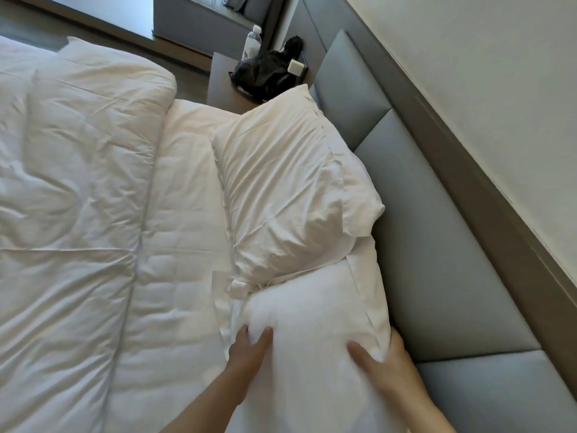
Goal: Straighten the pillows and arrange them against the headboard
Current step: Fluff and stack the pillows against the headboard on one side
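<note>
A white near pillow lies beside the grey padded headboard. My left hand grips its left side, fingers dug into the fabric. My right hand holds its right side, next to the headboard. Beyond it a second, creased far pillow leans tilted toward the headboard, its lower corner overlapping the near pillow. Another pillow's white edge shows behind the far one.
A folded white duvet covers the left of the bed, with quilted mattress cover between it and the pillows. A nightstand at the far end carries a black bag and a water bottle.
</note>
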